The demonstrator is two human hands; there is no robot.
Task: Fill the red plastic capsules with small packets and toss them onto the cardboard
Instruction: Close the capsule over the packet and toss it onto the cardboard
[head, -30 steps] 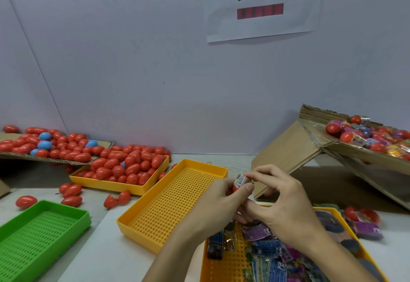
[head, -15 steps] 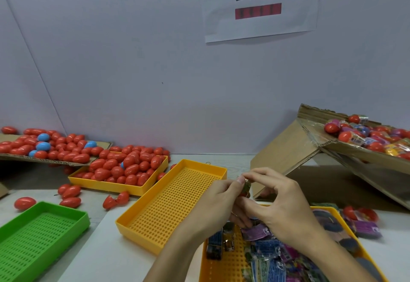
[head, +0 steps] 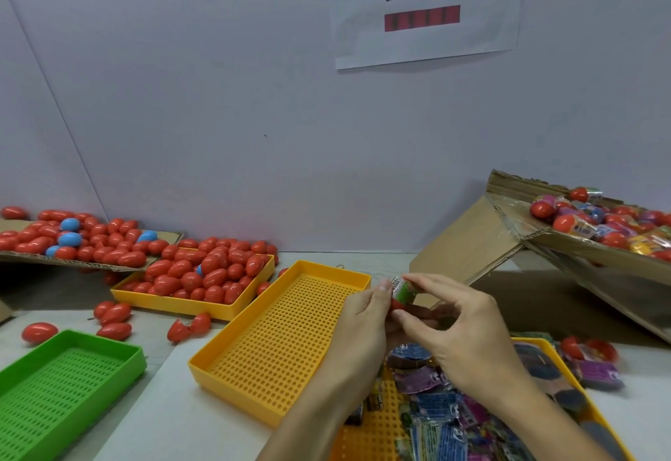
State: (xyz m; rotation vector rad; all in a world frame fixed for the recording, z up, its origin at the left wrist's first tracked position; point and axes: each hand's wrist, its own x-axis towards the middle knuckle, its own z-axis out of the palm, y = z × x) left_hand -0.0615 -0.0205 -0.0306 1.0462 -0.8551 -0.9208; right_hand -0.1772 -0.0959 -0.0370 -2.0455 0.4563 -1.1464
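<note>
My left hand (head: 363, 319) grips a red capsule (head: 397, 303) just right of the middle of the view, above the table. A small green packet (head: 403, 288) sticks out of its top. My right hand (head: 461, 333) pinches that packet with thumb and forefinger. Below my hands a yellow tray (head: 544, 343) holds several coloured packets (head: 439, 413). The cardboard (head: 468, 242) rises at the right, with several filled capsules (head: 566, 222) on its upper part.
An empty yellow perforated tray (head: 287, 340) lies left of my hands. A green tray (head: 61, 384) is at the lower left. Another yellow tray (head: 203, 275) and a cardboard sheet (head: 69, 239) at the left hold many red capsules, a few blue. Loose capsules (head: 112, 315) lie on the table.
The packet, hidden between my fingers half a second ago, now shows green above the red capsule. My right thumb and forefinger have lifted slightly on it.
</note>
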